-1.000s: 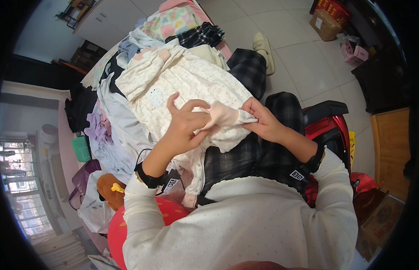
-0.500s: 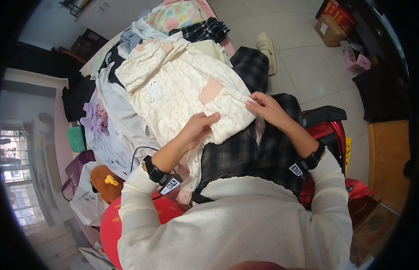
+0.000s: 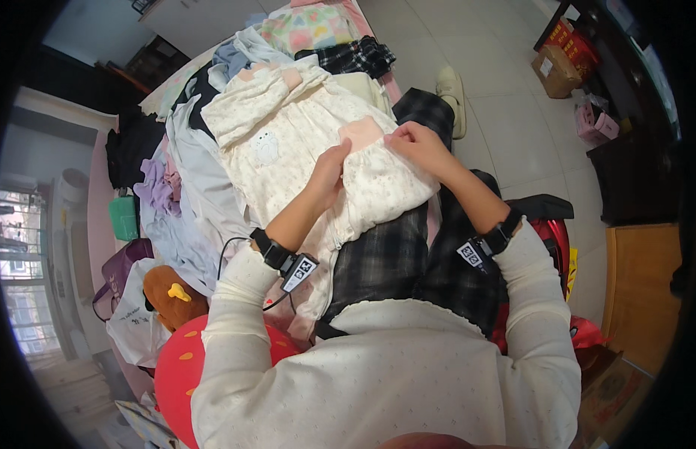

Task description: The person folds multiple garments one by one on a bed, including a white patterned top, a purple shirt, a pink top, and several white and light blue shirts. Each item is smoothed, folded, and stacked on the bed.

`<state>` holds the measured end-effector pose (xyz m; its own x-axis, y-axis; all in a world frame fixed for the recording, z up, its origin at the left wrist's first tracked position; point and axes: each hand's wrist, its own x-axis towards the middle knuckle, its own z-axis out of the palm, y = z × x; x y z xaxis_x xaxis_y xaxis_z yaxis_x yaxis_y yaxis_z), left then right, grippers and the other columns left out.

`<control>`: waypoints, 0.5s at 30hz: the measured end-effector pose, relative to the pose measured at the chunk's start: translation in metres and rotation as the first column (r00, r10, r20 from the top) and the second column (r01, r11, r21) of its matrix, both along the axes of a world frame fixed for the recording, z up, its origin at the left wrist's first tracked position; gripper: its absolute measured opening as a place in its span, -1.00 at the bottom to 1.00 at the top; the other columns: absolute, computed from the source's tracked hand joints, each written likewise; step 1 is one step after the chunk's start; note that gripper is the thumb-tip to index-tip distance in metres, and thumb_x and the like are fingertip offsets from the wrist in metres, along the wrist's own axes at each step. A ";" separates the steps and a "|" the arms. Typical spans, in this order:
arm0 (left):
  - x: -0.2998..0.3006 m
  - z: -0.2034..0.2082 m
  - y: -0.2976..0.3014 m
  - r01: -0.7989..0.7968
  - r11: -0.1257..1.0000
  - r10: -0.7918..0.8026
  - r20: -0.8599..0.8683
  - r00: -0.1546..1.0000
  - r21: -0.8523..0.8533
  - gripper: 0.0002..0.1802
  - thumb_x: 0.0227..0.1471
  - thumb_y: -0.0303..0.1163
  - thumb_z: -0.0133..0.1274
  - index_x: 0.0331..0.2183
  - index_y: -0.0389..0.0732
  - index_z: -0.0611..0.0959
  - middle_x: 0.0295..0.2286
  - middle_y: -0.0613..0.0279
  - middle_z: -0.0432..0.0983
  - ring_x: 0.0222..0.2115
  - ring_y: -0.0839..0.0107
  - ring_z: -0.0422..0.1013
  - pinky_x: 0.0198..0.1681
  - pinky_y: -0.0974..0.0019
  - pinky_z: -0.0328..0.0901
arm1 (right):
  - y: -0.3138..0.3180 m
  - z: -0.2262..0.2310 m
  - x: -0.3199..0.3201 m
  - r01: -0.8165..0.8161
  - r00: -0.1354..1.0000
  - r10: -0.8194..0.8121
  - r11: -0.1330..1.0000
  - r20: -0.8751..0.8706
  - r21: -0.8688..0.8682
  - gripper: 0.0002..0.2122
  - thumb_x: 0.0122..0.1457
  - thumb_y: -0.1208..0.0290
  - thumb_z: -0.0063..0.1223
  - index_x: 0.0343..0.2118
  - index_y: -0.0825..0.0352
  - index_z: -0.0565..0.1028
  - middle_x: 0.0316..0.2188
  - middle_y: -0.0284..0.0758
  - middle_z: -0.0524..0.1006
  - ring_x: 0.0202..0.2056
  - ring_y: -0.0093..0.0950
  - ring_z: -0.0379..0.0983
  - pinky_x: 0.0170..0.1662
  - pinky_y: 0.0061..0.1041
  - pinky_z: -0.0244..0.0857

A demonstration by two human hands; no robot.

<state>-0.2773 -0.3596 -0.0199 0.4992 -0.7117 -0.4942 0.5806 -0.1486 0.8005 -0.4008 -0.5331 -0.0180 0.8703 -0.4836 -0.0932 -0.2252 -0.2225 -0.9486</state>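
Observation:
A cream long-sleeved garment (image 3: 288,168) with a small print and a pale animal picture lies spread over the pile and my lap. One sleeve is folded across it, its peach cuff (image 3: 361,131) lying between my hands. My left hand (image 3: 331,173) grips the sleeve by the cuff's left end, thumb on top and the other fingers mostly hidden. At the cuff's right end, my right hand (image 3: 419,150) pinches the sleeve cloth between thumb and bent fingers. The other sleeve lies folded at the far left of the garment.
Heaped clothes (image 3: 202,179) cover the bed to my left and ahead, with plaid cloth (image 3: 363,56) at the far end. A brown plush toy (image 3: 176,299) and a red cushion (image 3: 179,374) sit at my left. A cardboard box (image 3: 555,71) stands on the floor at right.
Both hands have moved up and away from me along the sleeve to the peach cuff. The sleeve's lower part has shifted slightly, and the view has moved a little.

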 end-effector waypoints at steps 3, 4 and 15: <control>0.005 -0.010 -0.004 -0.092 0.992 0.107 0.208 0.972 -0.082 -0.69 0.17 -0.21 -0.09 -0.19 -0.26 0.42 -0.31 0.24 0.45 -0.29 0.51 0.39 -0.17 0.39 0.32 | -0.009 0.002 0.013 -0.076 0.997 0.074 0.985 0.014 0.153 -0.83 0.11 0.35 0.11 -0.40 0.35 0.44 -0.51 -0.50 0.43 -0.45 -0.75 0.29 -0.39 -0.72 0.20; 0.004 -0.012 -0.002 -0.126 0.988 0.143 0.208 0.968 -0.093 -0.71 0.18 -0.22 -0.09 -0.20 -0.25 0.42 -0.32 0.25 0.45 -0.30 0.52 0.38 -0.17 0.39 0.32 | -0.011 0.002 0.013 -0.068 0.997 0.062 0.973 0.035 0.220 -0.84 0.11 0.36 0.10 -0.40 0.34 0.44 -0.52 -0.51 0.42 -0.46 -0.75 0.28 -0.39 -0.73 0.19; -0.004 -0.026 0.000 0.026 0.992 -0.068 0.351 0.934 0.122 -0.57 0.15 -0.13 -0.06 -0.16 -0.33 0.41 -0.30 0.22 0.44 -0.32 0.48 0.37 -0.22 0.39 0.31 | 0.000 -0.015 0.012 0.081 0.997 -0.074 0.952 0.033 -0.296 -0.80 0.08 0.32 0.11 -0.47 0.37 0.42 -0.57 -0.26 0.45 -0.51 -0.50 0.33 -0.41 -0.50 0.25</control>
